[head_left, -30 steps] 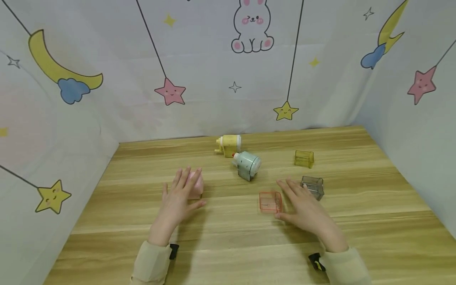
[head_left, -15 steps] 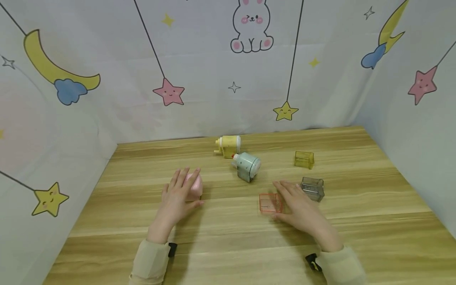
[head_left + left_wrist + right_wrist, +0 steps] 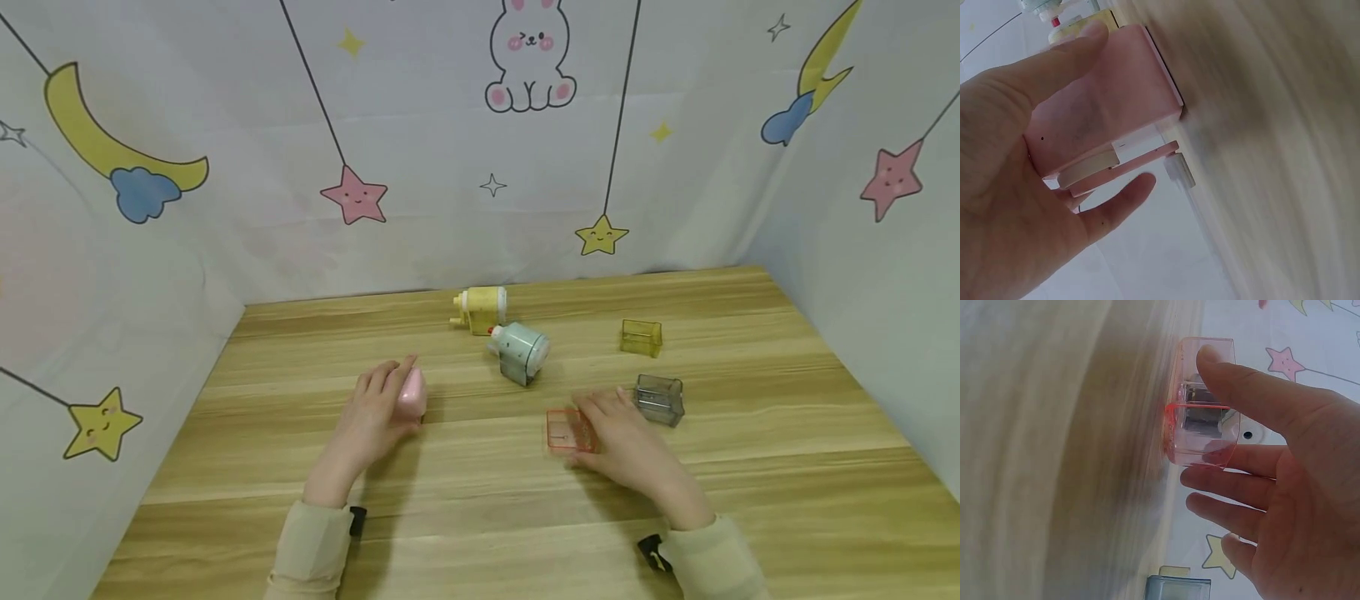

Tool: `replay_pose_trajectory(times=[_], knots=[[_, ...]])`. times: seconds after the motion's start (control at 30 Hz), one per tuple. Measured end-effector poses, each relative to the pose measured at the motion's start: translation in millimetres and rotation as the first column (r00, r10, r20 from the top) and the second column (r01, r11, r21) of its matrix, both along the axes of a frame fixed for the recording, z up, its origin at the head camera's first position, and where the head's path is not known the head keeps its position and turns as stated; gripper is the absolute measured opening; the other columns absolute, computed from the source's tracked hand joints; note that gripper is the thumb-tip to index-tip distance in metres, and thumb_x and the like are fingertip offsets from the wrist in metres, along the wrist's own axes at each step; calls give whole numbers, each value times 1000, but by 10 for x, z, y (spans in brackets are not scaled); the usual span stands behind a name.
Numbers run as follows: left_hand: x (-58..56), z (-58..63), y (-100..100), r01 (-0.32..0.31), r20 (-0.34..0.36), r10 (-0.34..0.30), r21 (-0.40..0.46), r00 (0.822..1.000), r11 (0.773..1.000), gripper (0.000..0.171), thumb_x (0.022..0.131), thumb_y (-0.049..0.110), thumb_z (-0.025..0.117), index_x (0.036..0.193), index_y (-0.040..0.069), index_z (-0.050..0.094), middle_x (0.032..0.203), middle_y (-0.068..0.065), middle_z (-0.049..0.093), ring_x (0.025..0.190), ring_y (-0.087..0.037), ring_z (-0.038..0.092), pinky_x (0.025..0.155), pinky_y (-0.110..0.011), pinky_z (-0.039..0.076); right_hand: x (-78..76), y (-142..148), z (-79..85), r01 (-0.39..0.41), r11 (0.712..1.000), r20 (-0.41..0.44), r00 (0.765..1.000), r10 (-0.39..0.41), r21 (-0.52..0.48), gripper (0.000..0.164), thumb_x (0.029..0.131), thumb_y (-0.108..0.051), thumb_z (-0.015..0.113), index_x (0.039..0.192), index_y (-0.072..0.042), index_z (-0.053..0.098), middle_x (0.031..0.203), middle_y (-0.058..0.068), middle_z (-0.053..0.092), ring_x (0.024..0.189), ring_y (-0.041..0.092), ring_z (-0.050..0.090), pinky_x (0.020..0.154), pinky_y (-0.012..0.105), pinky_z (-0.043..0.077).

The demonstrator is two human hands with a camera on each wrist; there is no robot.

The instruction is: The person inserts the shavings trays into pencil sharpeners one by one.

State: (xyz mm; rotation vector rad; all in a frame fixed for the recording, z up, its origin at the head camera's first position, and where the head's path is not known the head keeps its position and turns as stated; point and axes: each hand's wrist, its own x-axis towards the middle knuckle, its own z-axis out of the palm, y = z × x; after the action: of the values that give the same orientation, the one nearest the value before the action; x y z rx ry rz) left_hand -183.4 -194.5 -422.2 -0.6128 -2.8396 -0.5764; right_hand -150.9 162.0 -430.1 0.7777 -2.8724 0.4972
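My left hand [image 3: 367, 417] holds a pink hand-crank pencil sharpener [image 3: 411, 395] on the left of the table. In the left wrist view the thumb lies on the sharpener's pink body [image 3: 1110, 94]; the crank arm [image 3: 1129, 165] shows beside the fingers. At centre right, my right hand [image 3: 630, 442] pinches a clear, red-edged shavings box [image 3: 559, 430] low at the tabletop. Seen from the right wrist, thumb and index finger lie on opposite sides of this clear box [image 3: 1204, 422], and the other fingers are extended below it.
A light teal crank sharpener [image 3: 520, 350] stands between the hands, with a yellow sharpener [image 3: 486, 307] behind it. Right of these lie a clear yellow box [image 3: 640, 337] and a clear grey box [image 3: 658, 398], the grey one close by the right hand. A printed cloth backs the table.
The left fingers have closed in around the pink sharpener. My right hand has come slightly left and nearer, its thumb and fingers closing on the clear red box.
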Motion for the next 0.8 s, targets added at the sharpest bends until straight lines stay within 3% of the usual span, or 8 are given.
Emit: replay_pose_trajectory(times=[0.23,0.43,0.8], knots=[[-53,-5,-12,18,-19,-18,-1,1000,1000,84,66,18,79,133,-1,32,124,-25,42,108,-41,36,88,-58,41,21,5,-15,14,1000,7,1000,-14,2,78,64,-41,76,123,2,50,118,21,57,112,35,44,103,58,25],[-50,5,-12,15,-29,-15,-11,999,1000,75,66,18,78,126,0,38,120,-25,43,104,-41,38,84,-57,43,24,1,-31,25,999,16,1000,-25,-26,73,65,-38,77,122,0,50,110,15,60,102,30,50,90,53,41],[-57,26,27,2,-14,-3,-46,1000,999,74,66,21,79,123,0,37,109,-22,46,93,-39,42,79,-53,45,2,-33,-28,42,998,37,999,-40,-40,60,67,-31,76,113,0,55,100,13,62,89,24,56,80,49,47]])
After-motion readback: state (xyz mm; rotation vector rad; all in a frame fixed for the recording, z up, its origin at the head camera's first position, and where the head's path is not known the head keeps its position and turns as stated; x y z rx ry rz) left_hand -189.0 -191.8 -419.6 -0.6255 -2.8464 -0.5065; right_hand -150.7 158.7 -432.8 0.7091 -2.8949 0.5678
